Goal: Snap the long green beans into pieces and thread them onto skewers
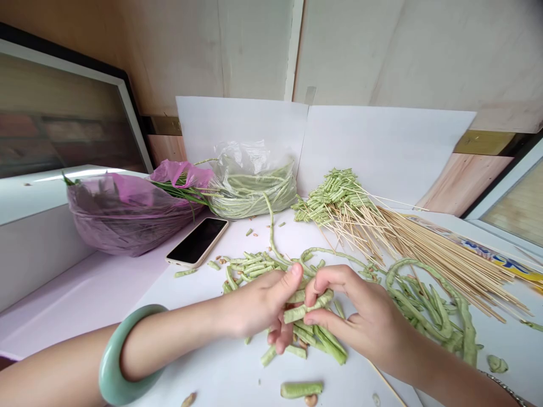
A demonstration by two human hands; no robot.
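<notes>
My right hand [360, 311] pinches a cut piece of long bean [308, 307] between thumb and fingers, and the piece's far end reaches my left hand [271, 302]. The left thumb points up while the other fingers curl below, partly hidden; what they hold cannot be made out. Beneath both hands lies a loose pile of cut bean pieces [254, 264]. A single bean piece [301, 389] rests near the front edge of the white sheet. From under my right wrist a thin bamboo skewer [387, 383] sticks out.
Bean-threaded skewers [339, 195] are stacked at the back right, beside many bare bamboo skewers [441, 254]. Whole long beans [432, 305] curl at right. Behind at left are a clear bag of long beans [254, 186], a purple bag of greens [131, 212] and a phone [198, 242].
</notes>
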